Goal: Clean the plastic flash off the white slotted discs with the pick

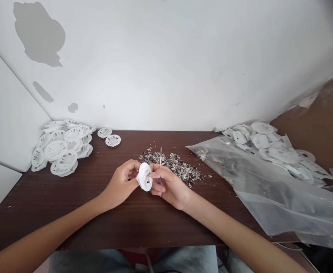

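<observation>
At centre frame, above the dark table point(69, 197), I saw the white slotted disc point(144, 177) held on edge between both hands. The left hand point(123, 182) pinched its left rim. The right hand point(169, 186) touched its right rim while gripping a thin blade point(161, 155) that pointed up-frame. No writing was legible.

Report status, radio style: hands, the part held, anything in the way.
Both shut: left grip on white disc, right grip on thin tool. Just beyond, shavings pile; nothing blocking.
</observation>
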The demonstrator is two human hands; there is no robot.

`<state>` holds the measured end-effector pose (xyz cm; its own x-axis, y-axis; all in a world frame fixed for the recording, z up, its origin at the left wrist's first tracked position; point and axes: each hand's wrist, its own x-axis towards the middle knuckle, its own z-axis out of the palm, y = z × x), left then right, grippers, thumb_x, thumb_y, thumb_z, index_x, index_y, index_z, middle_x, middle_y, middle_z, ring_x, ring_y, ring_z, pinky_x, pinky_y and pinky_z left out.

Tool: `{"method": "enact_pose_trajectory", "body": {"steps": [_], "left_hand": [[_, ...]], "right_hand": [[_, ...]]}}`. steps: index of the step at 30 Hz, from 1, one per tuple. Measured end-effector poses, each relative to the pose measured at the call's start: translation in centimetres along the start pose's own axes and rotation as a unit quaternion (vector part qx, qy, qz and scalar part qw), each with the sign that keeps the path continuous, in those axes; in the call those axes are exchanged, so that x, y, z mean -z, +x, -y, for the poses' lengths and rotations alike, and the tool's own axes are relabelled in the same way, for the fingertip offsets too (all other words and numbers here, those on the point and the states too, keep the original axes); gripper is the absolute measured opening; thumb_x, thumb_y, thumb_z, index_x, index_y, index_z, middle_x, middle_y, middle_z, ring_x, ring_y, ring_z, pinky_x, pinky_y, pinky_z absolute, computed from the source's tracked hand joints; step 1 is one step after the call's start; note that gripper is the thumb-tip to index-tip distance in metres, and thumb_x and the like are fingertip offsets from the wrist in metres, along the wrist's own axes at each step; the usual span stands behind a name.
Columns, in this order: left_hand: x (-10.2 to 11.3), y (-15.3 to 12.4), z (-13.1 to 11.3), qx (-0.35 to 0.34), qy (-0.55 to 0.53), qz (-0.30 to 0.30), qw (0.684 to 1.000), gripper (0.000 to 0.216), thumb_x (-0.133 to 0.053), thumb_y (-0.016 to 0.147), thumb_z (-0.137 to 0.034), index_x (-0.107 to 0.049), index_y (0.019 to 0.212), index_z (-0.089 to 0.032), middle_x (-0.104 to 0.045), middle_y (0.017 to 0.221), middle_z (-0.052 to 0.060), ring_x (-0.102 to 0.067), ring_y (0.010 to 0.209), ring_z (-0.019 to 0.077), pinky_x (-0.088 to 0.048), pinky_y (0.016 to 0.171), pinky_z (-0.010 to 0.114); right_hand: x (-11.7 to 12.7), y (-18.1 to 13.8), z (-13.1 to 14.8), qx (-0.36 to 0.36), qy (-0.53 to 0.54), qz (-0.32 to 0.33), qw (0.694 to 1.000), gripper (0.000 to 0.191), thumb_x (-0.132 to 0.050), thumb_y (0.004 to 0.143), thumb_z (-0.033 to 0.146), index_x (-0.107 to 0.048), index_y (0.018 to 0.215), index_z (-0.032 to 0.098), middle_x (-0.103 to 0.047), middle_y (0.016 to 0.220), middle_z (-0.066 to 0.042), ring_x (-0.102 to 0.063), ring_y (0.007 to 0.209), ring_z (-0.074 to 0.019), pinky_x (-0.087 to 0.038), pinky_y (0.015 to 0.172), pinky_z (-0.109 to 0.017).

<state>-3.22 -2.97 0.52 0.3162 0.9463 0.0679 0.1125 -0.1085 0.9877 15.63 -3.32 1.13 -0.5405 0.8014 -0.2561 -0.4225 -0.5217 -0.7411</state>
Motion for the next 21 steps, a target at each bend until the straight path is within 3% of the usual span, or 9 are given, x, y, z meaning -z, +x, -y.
{"method": "enact_pose_trajectory", "body": {"steps": [7, 15, 21], "left_hand": [[-0.1, -0.4, -1.1, 0.012, 0.028, 0.005, 1.000, 0.022, -0.074, 0.089, -0.039, -0.073, 0.099, -0.020, -0.072, 0.092, 0.005, -0.064, 0.082, 0.0180, -0.050, 0.073, 0.028], [-0.3, -0.9, -1.1, 0.057, -0.007, 0.039, 0.998, 0.036, -0.067, 0.096, -0.046, -0.066, 0.123, -0.023, -0.073, 0.101, 0.006, -0.068, 0.087, 0.0196, -0.052, 0.080, 0.033], [-0.2, -0.5, -1.0, 0.090, -0.107, 0.047, 0.989, 0.060, -0.057, 0.092, -0.073, -0.069, 0.110, -0.018, -0.075, 0.097, 0.008, -0.071, 0.081, 0.0208, -0.053, 0.078, 0.033]], "right_hand": [[0.0, -0.3, 0.2, 0.023, -0.016, -0.018, 0.999, 0.021, -0.077, 0.073, 0.023, -0.056, 0.078, 0.021, -0.042, 0.047, 0.012, -0.019, 0.042, -0.0040, -0.018, 0.048, -0.023], [0.0, -0.4, 1.1, 0.069, -0.020, -0.050, 0.996, 0.023, -0.076, 0.072, 0.024, -0.053, 0.076, 0.021, -0.045, 0.053, 0.011, -0.019, 0.044, -0.0037, -0.016, 0.047, -0.023], [0.3, -0.4, 1.0, 0.131, -0.128, -0.079, 0.980, 0.025, -0.075, 0.082, 0.033, -0.052, 0.084, 0.023, -0.040, 0.054, 0.011, -0.023, 0.046, -0.0065, -0.021, 0.048, -0.024]]}}
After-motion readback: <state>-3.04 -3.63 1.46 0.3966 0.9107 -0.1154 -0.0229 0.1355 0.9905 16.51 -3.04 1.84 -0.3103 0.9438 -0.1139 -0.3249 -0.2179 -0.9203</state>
